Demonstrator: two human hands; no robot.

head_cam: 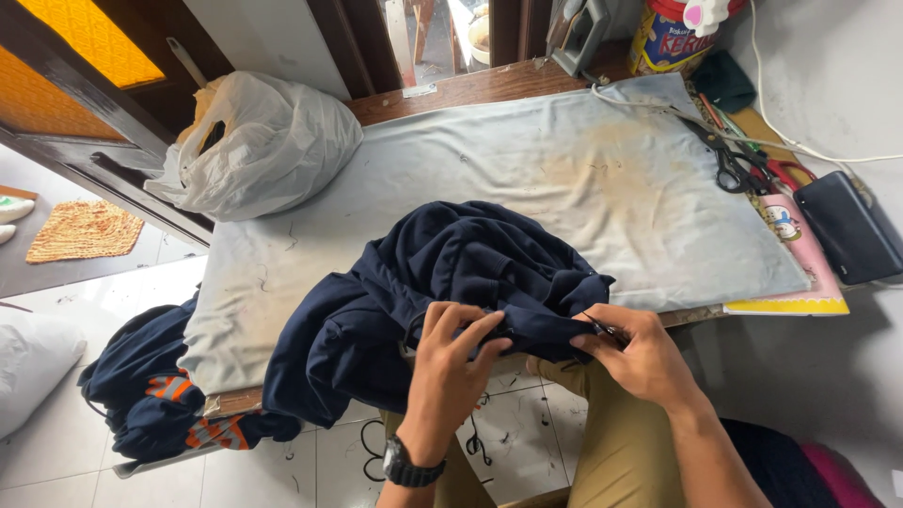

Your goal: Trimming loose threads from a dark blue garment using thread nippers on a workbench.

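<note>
A dark navy garment [442, 282] lies bunched at the near edge of a table covered by a stained grey cloth [564, 179]. My left hand [450, 357], with a black watch on the wrist, grips a fold of the garment from below. My right hand [630, 350] pinches the fabric's edge just to the right, with a small dark tool tip showing between its fingers. The two hands hold the fabric stretched between them, above my khaki-trousered lap.
A full white plastic bag [259, 141] sits at the table's far left. Black scissors [729, 165], pens, a pink book [800, 254] and a black case [851, 230] lie along the right edge. More navy and orange clothing [150, 386] hangs off the left. A round tin [668, 38] stands at the back.
</note>
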